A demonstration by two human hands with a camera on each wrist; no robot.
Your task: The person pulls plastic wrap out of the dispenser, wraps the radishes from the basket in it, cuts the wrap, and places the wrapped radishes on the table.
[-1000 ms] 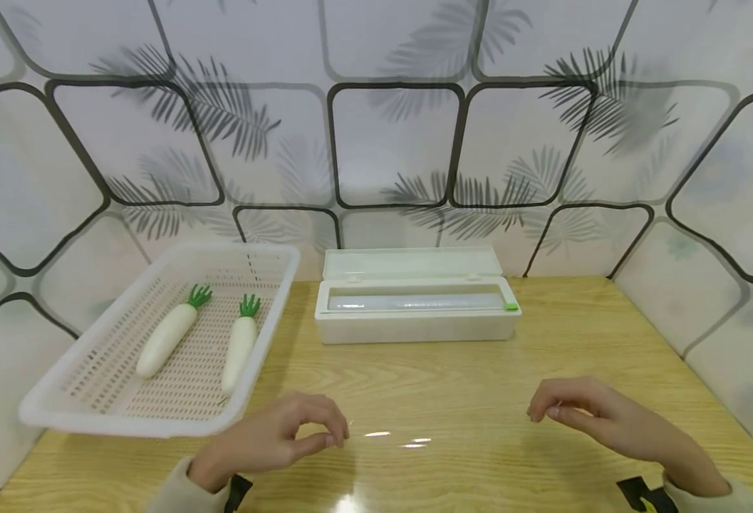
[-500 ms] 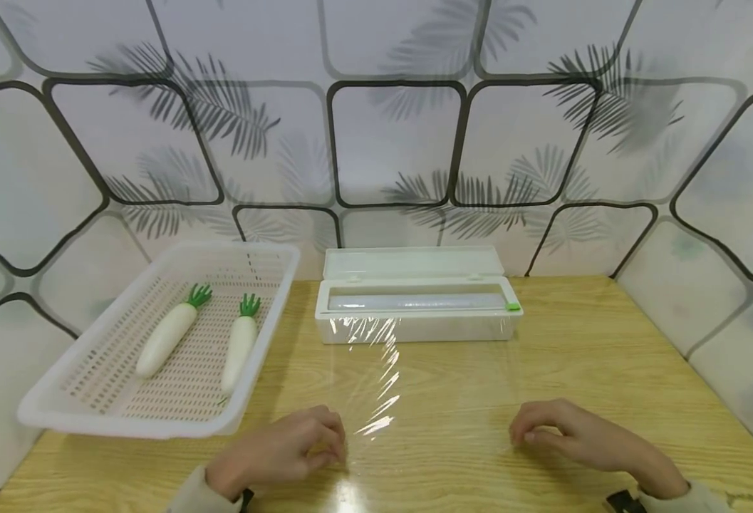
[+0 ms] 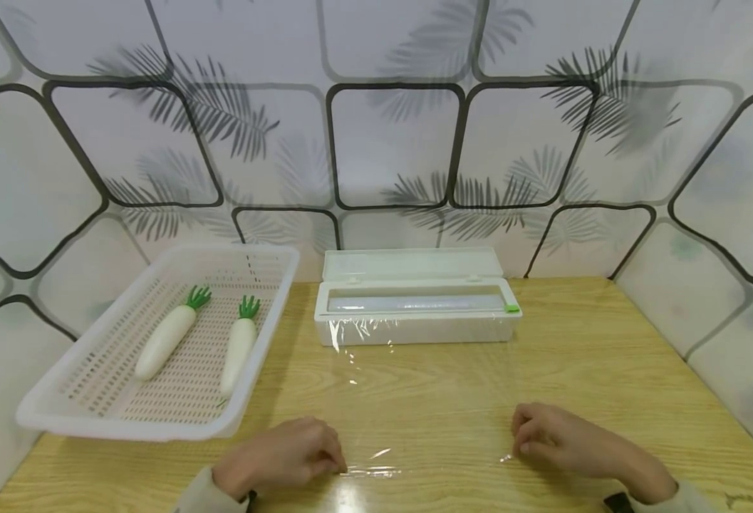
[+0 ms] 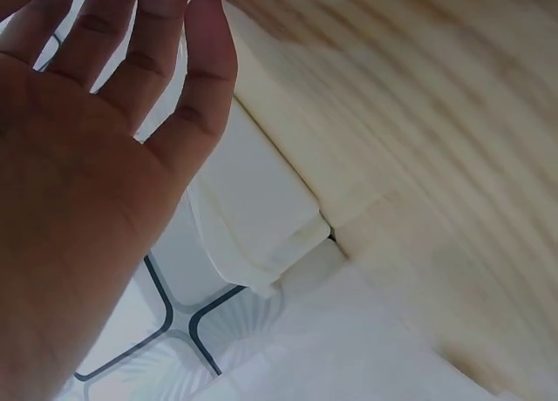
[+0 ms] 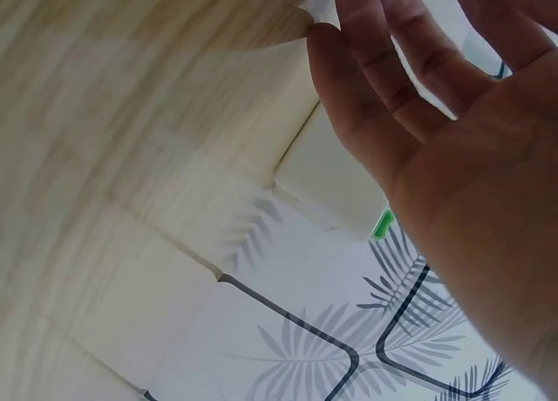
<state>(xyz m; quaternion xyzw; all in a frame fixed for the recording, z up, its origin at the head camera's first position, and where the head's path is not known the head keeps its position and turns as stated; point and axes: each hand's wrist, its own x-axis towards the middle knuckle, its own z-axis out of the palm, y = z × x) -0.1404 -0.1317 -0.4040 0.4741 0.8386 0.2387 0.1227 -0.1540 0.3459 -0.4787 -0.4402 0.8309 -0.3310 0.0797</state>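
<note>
A clear sheet of cling film [image 3: 427,406] stretches over the table from the white cling film dispenser [image 3: 417,330], showing mainly by its glints. My left hand [image 3: 289,452] pinches the near left corner of the film between thumb and fingers. At the near right corner, my right hand [image 3: 562,443] pinches the film too; a bit of it shows by the fingertips in the right wrist view. The dispenser's lid [image 3: 412,264] stands raised at the back. Inside lies the film roll [image 3: 417,303], and a small green slider [image 3: 512,308] sits at the right end.
To the left stands a white perforated basket [image 3: 126,427] with two white radishes in it, one radish [image 3: 167,342] left of the other radish [image 3: 239,353]. A patterned curtain [image 3: 395,149] closes off the back and both sides of the wooden table [image 3: 581,342].
Both hands have come nearer the front edge, drawing the film out of the dispenser toward me. The right hand has also shifted slightly left. Basket, radishes and dispenser stay put.
</note>
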